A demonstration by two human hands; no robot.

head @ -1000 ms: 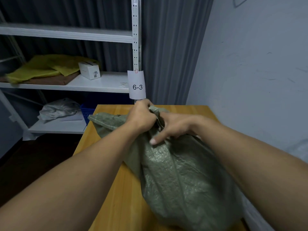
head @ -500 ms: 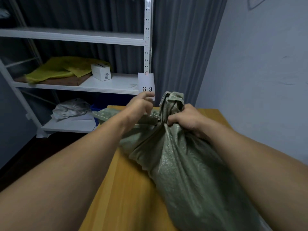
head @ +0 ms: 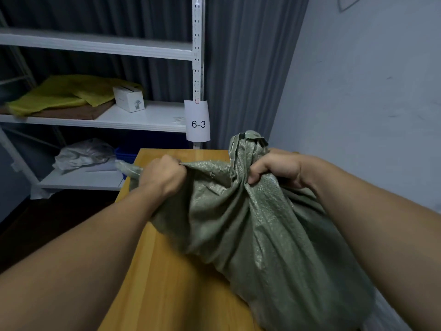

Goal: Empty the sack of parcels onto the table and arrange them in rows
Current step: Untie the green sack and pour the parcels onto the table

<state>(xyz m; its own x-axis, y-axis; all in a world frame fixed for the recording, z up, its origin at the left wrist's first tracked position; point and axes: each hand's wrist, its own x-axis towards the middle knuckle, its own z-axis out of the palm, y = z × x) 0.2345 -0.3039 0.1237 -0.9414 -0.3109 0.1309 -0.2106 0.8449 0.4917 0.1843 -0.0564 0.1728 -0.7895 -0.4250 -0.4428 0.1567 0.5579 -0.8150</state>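
A full green woven sack (head: 267, 235) lies on the wooden table (head: 167, 283), bulging toward the near right. My right hand (head: 274, 168) grips the bunched neck of the sack, whose top sticks up above my fist. My left hand (head: 164, 174) grips a flap of the sack's mouth and holds it out to the left. The parcels are hidden inside the sack.
A white metal shelf rack (head: 143, 118) stands behind the table with a label reading 6-3 (head: 198, 124), yellow bags (head: 62, 94) and a small white box (head: 128, 99). A grey wall (head: 370, 91) runs close along the table's right side. Dark floor lies to the left.
My right hand moved from resting on the sack to gripping its neck. My left hand took hold of the mouth's flap and pulled it out to the left.
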